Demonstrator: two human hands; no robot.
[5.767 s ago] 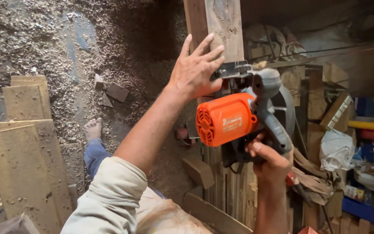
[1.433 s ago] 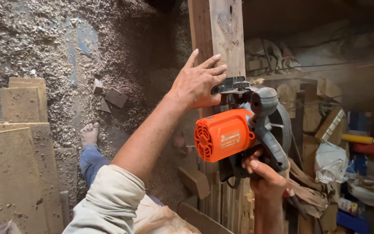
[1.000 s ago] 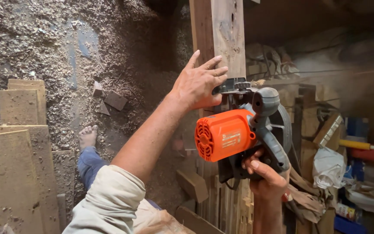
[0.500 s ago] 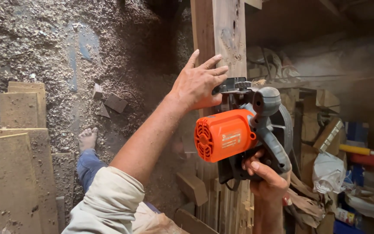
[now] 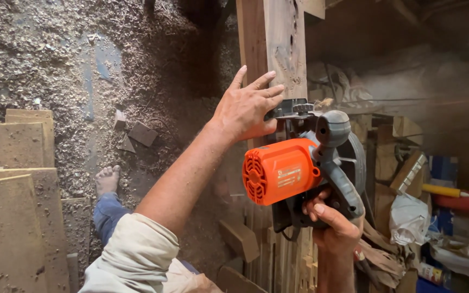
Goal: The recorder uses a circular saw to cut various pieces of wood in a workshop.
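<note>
Left hand (image 5: 248,108) lies flat, fingers spread, pressing on the upright wooden plank (image 5: 278,49) — gripping nothing. Right hand (image 5: 335,228) is wrapped tight round the grey handle of the orange circular saw (image 5: 294,165), which sits against the plank just below the left hand — sawdust-covered floor (image 5: 55,65) and stacked boards (image 5: 12,206) off to the left.

1. Floor (image 5: 55,49): dark ground covered throughout with pale sawdust and wood shavings.
2. Small wood offcuts (image 5: 137,133): three dark blocks lying close together on the sawdust.
3. Flat boards (image 5: 12,206): pale, dusty panels overlapping at the left edge, resting on the floor.
4. Bare foot (image 5: 107,179): planted on the shavings, just beside the boards.
5. Short block (image 5: 240,239): lying near the base of the upright timber.
</note>
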